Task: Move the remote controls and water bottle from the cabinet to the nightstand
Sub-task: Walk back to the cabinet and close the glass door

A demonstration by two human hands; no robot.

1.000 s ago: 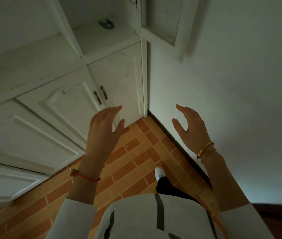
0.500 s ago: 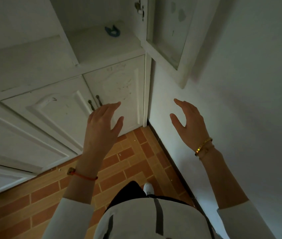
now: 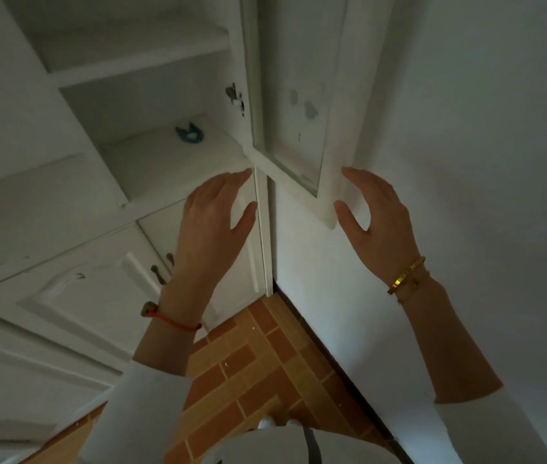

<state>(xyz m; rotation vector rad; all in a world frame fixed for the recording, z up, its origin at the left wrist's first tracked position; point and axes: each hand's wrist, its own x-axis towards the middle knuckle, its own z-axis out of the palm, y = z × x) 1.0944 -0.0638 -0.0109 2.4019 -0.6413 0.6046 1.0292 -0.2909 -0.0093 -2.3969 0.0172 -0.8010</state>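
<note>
A white cabinet [image 3: 64, 182] fills the left of the view, with open shelves above and shut doors below. Its glass-paned upper door [image 3: 293, 95] stands swung open against the wall. My left hand [image 3: 213, 226] is raised with straight fingers in front of the lower shelf's edge and holds nothing. My right hand [image 3: 377, 226] is raised beside the open door's lower corner, fingers relaxed, also holding nothing. No remote control or water bottle shows in view. A small blue object [image 3: 190, 132] lies at the back of the lower open shelf.
A white wall [image 3: 466, 162] runs along the right. The floor is orange brick-pattern tile [image 3: 255, 373]. Two dark handles [image 3: 161, 269] sit on the shut lower doors. My white sleeves and clothing fill the bottom of the view.
The view has tilted upward, showing more of the open shelves and the glass door. Both hands have risen toward the shelf edge and door, still holding nothing.
</note>
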